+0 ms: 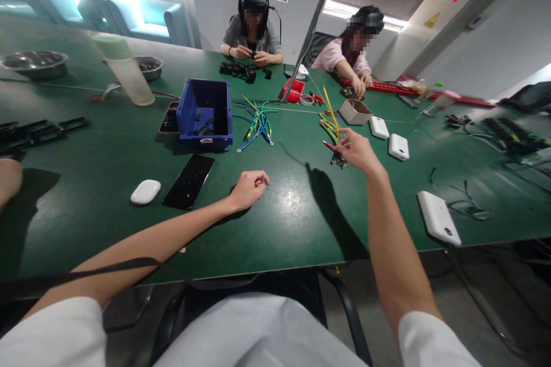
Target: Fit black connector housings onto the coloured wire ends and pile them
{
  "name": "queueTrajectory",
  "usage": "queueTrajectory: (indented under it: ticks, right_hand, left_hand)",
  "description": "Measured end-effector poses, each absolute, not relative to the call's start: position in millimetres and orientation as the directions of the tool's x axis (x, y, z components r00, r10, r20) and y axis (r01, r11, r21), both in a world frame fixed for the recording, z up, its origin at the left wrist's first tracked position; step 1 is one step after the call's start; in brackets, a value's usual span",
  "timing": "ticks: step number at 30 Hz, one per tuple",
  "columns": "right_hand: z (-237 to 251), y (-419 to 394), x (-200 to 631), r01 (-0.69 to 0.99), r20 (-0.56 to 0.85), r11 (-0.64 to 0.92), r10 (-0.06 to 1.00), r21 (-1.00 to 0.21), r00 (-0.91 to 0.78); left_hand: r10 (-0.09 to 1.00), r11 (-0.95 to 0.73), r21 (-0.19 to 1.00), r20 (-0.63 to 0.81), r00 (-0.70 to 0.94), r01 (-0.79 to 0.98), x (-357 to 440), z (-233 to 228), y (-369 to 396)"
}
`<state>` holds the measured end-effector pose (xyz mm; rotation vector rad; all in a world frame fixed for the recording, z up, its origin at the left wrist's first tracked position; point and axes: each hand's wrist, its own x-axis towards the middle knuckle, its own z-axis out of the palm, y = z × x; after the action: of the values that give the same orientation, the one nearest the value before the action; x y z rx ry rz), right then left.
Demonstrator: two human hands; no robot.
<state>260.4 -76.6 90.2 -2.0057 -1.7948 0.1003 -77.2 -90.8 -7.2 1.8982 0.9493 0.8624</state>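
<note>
My right hand [356, 149] is raised over the right part of the green table [275, 223], thumb and fingers pinched on a yellow wire [329, 104] that sticks up and away from me. Beneath and beside it lie a bunch of yellow and green wires [328, 124] and some small dark pieces [338, 159], partly covered by the fingers. My left hand [248, 189] rests on the table with its fingers curled in and nothing visible in them. Ahead of it is a spread of blue, green and yellow wires [257, 121], some ending in ring terminals.
A blue bin [205, 140] with dark bits stands left of the wires. Nearer me lie a black phone [189, 182] and a white case [145, 192]. A small cardboard box [355, 112] and white power banks [438, 218] are at right. Two people work across the table.
</note>
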Motion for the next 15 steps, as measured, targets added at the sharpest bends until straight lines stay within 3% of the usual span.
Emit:
queueTrajectory:
  ticks: [7, 15]
  right_hand:
    - [121.8, -58.7, 270.0, 0.964, 0.075, -0.125, 0.986, -0.234, 0.146]
    - [104.2, -24.0, 299.5, 0.966, -0.089, -0.238, 0.969, -0.103, 0.229]
  left_hand:
    - [0.858, -0.373, 0.880, 0.207, 0.471, 0.293, -77.2, -5.9, -91.2]
    - [0.837, -0.417, 0.854, 0.227, 0.497, 0.311, -76.8, -2.1, -92.6]
